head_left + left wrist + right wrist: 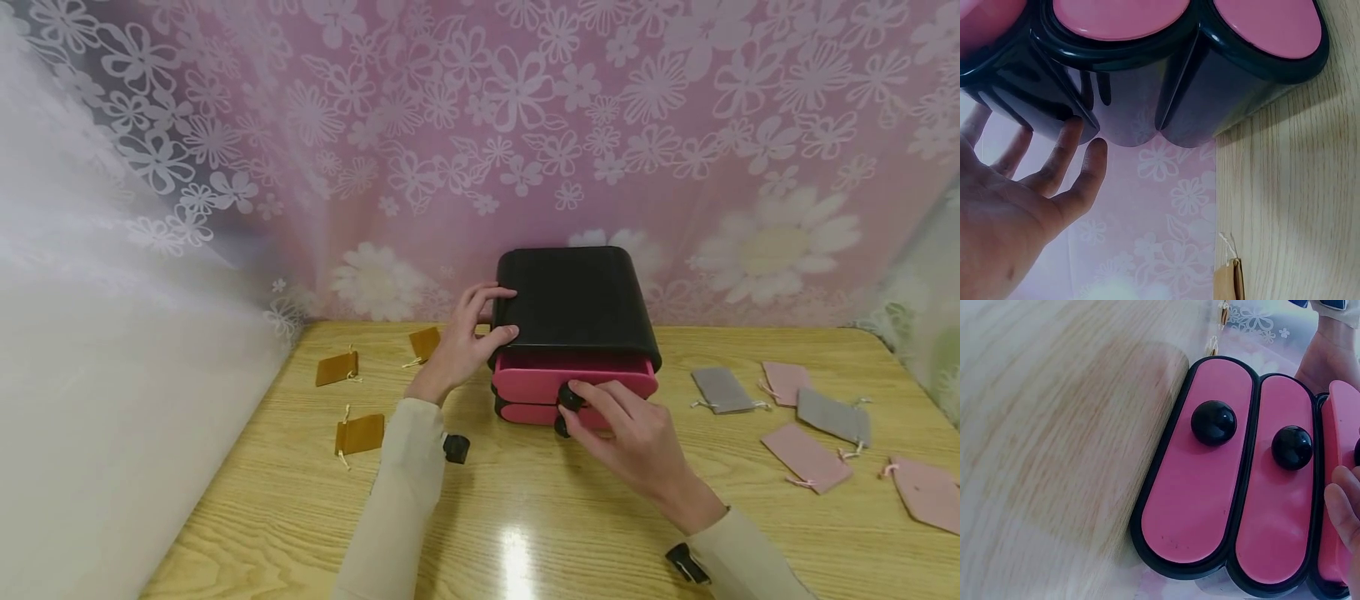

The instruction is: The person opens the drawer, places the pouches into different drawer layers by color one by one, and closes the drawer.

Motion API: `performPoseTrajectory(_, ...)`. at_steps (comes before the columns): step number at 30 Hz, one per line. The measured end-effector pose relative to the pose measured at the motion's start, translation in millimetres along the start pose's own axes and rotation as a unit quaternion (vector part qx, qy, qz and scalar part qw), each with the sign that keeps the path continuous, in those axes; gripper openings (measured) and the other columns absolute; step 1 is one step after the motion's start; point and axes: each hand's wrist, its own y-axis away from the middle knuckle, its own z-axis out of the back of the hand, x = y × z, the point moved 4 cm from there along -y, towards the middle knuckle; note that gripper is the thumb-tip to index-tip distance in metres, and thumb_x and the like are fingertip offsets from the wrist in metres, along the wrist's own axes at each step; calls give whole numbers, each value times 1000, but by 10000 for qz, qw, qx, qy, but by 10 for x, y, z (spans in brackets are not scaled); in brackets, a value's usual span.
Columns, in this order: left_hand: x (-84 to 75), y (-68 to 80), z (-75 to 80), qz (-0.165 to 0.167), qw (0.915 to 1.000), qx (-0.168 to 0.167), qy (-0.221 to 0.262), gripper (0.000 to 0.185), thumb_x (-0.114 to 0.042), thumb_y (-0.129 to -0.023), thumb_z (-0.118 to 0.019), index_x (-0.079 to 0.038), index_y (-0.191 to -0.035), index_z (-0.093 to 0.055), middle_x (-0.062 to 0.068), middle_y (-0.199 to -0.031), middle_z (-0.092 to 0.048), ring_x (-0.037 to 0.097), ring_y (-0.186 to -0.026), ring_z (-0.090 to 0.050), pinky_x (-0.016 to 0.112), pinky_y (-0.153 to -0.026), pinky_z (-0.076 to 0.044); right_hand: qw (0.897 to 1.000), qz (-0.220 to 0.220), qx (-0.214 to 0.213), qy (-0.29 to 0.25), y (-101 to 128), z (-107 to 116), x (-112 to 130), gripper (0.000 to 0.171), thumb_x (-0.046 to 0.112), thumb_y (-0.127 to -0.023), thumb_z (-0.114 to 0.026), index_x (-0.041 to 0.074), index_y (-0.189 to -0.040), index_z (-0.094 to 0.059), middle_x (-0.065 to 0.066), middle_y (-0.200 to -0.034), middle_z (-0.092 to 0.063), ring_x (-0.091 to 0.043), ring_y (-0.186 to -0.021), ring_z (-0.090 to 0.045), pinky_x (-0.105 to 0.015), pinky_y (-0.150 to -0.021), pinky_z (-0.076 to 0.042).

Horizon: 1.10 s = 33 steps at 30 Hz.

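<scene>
A small black drawer cabinet (573, 292) with pink drawer fronts stands against the back curtain. Its top drawer (525, 386) is pulled partly out, showing a pink inside. My right hand (637, 433) pinches the round black drawer knob (570, 396) between thumb and fingers. My left hand (468, 342) rests against the cabinet's left side, thumb near the top edge; the left wrist view shows its spread fingers (1085, 178) by the black side wall. In the right wrist view, the middle drawer (1272, 519) and bottom drawer (1191, 500) are closed, each with a black knob.
Brown drawstring pouches (360, 434) lie on the wooden table (300, 517) to the left. Grey pouches (723, 390) and pink pouches (808, 458) are spread on the right. A flowered curtain (450, 167) hangs close behind the cabinet.
</scene>
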Motion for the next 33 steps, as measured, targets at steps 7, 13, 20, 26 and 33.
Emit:
performPoseTrajectory(7, 21, -1, -2, 18, 10000, -2, -15, 47, -37, -98, -61, -33, -144, -51, 1, -162, -29, 33, -120, -62, 53, -104, -51, 9999, 59, -75, -116, 23, 17, 39, 36, 36, -102, -61, 2, -106, -76, -6, -85, -73, -12, -59, -64, -20, -48, -48)
performPoseTrajectory(13, 49, -8, 0, 100, 9999, 19, 121, 51, -39, -97, -61, -35, -147, -50, 3, -164, -27, 33, -123, -61, 56, -107, -48, 9995, 151, -179, -215, 37, 41, 78, 35, 33, -101, -63, 1, -104, -76, -6, -83, -73, -12, -59, -63, -21, -49, -49)
performPoseTrajectory(20, 63, -21, -5, 94, 9991, 130, 388, 51, -38, -99, -61, -37, -149, -50, 7, -165, -23, 35, -126, -57, 57, -107, -47, 9987, 265, -334, -267, 35, 83, 113, 33, 29, -101, -64, -2, -102, -76, -8, -82, -72, -13, -58, -63, -21, -48, -49)
performPoseTrajectory(26, 70, -28, 6, 163, 9991, 111, 375, 50, -38, -99, -62, -38, -148, -51, 2, -164, -24, 32, -124, -56, 55, -107, -47, 9991, 253, -271, -182, 59, 100, 142, 37, 32, -102, -61, -1, -104, -76, -7, -81, -72, -14, -58, -64, -21, -48, -49)
performPoseTrajectory(33, 58, -38, 0, 189, 9993, 173, 259, 52, -39, -99, -61, -38, -149, -49, 3, -167, -22, 32, -123, -57, 56, -106, -48, 9986, 360, -365, -92, 84, 138, 177, 39, 35, -103, -60, -1, -103, -77, -7, -78, -71, -13, -56, -62, -20, -46, -47)
